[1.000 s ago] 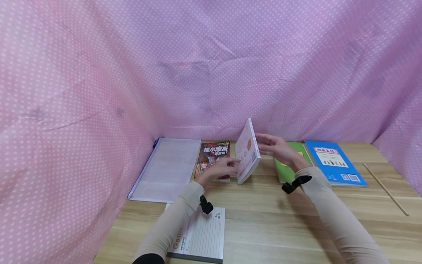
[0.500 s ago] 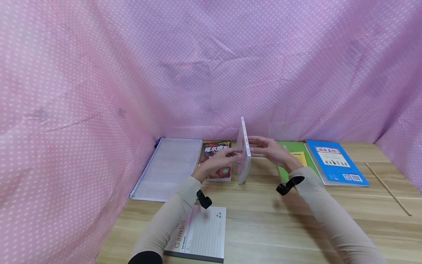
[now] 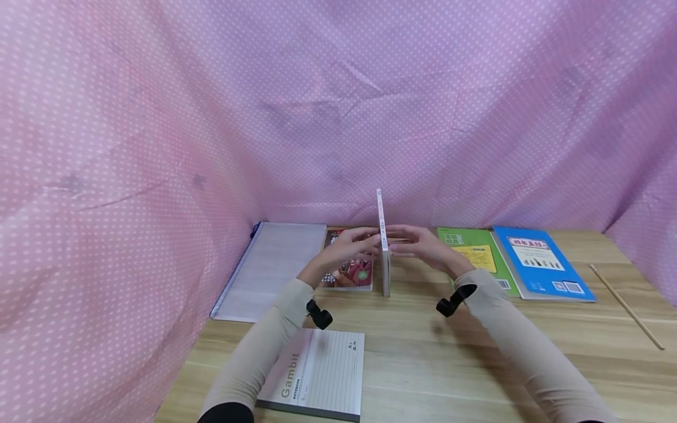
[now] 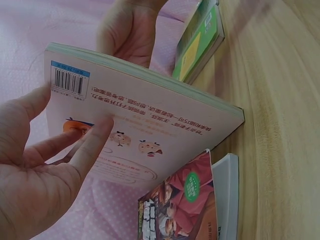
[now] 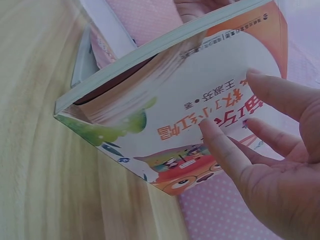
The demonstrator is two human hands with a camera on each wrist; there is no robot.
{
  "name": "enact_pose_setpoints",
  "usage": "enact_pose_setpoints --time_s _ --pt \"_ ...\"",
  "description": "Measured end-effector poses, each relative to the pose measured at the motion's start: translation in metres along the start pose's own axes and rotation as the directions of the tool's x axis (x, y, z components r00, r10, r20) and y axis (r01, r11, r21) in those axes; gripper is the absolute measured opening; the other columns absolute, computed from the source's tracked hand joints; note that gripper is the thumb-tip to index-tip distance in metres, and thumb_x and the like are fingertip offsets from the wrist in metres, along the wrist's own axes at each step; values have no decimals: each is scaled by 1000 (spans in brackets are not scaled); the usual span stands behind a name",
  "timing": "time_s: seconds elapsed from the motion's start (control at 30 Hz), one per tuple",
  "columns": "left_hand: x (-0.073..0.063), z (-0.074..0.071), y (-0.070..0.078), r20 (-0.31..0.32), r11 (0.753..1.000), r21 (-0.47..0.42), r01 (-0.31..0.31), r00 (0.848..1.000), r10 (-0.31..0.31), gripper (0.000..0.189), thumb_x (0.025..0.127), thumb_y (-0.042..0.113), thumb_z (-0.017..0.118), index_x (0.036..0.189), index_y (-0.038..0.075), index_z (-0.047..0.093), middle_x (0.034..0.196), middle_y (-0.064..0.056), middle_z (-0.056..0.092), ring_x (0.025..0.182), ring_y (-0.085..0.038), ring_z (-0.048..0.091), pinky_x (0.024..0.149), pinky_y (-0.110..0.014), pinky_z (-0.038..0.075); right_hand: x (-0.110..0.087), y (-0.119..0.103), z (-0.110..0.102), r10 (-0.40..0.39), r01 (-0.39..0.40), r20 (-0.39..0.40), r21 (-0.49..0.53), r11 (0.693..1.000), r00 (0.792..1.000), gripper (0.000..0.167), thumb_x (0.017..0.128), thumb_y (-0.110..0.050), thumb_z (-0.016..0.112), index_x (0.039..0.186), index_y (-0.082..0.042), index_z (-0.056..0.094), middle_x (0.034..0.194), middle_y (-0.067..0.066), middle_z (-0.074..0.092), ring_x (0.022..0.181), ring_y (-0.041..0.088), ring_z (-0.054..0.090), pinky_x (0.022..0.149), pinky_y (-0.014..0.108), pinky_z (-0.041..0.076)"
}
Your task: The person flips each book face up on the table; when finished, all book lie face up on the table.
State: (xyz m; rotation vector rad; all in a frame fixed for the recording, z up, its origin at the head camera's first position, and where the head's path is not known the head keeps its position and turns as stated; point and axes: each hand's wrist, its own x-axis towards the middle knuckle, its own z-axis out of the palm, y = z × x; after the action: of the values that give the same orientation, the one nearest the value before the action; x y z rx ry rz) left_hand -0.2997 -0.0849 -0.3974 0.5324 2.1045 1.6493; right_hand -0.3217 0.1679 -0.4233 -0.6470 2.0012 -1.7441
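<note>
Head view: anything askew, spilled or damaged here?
Nothing spilled or damaged shows. Only the upright book stands out, on edge while the green book, blue book and notebook lie flat; the left hand and right hand at its covers likely explain that.

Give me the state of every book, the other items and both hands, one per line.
White book: closed, upright between the hands
Left hand: fingers touching its back cover
Right hand: fingers touching its front cover
Red-and-dark book: closed, flat, partly hidden
Pouch: flat; zip state unclear
Notebook: closed, flat
Green book: closed, flat
Blue book: closed, flat
Stick: lying aslant
</note>
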Motion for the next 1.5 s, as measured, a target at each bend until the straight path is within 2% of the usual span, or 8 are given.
enact_pose_setpoints --time_s 0.2,0.43,0.6,0.73,0.9,0.97,1.2,1.5 --pt "-4 -6 4 -13 1000 -22 5 1000 -6 60 106 38 54 155 8 40 142 -19 57 126 -31 62 113 -53 45 4 2 6 30 -30 -5 -6 1000 1000 63 98 -13 67 154 -5 40 158 22 43 139 42 49 112 53 45" --pt "-8 -15 4 -31 1000 20 18 999 -17 62 105 39 56 156 9 39 143 -17 56 122 -31 65 110 -53 47 6 6 13 60 -60 16 24 998 998 61 97 -10 67 153 -5 43 156 23 44 138 40 50 115 59 40" --pt "-11 -19 3 -43 1000 3 17 999 -17 62 104 37 58 155 6 39 145 -19 54 123 -32 64 111 -54 47 10 9 18 54 -55 26 38 998 998 59 97 -5 65 152 -2 43 155 25 43 138 42 50 114 57 42" --pt "-14 -23 2 -58 1000 1 12 998 -12 60 105 35 57 153 4 41 144 -20 55 123 -33 63 111 -56 45 14 11 21 51 -50 32 -15 999 998 58 97 -9 68 150 -2 47 153 24 47 138 41 50 113 53 44" --pt "-17 -28 -1 -76 999 30 20 997 -18 58 105 34 57 152 4 43 144 -19 56 123 -32 64 103 -43 55 20 14 23 63 -61 8 -139 988 998 60 95 -20 72 149 -7 50 153 21 49 139 40 49 114 52 43" --pt "-19 -29 -3 -82 999 29 29 996 -27 58 104 35 57 152 4 44 143 -19 57 122 -32 65 102 -42 55 22 15 24 77 -77 -10 -170 982 997 60 95 -22 73 149 -9 51 153 19 50 140 39 49 115 52 41" --pt "-22 -33 -8 -92 999 -34 35 995 -38 59 104 31 59 152 1 43 143 -25 57 122 -38 65 112 -61 42 29 18 26 100 -103 -27 -203 974 995 65 95 -15 72 152 -4 45 155 24 45 143 43 44 119 55 36" --pt "-27 -40 -14 -99 999 -17 32 994 -33 56 105 29 57 151 0 45 142 -25 57 127 -42 60 111 -59 43 40 30 21 123 -128 -36 -243 962 992 68 93 -14 75 152 -1 44 157 26 40 145 44 40 121 54 33"
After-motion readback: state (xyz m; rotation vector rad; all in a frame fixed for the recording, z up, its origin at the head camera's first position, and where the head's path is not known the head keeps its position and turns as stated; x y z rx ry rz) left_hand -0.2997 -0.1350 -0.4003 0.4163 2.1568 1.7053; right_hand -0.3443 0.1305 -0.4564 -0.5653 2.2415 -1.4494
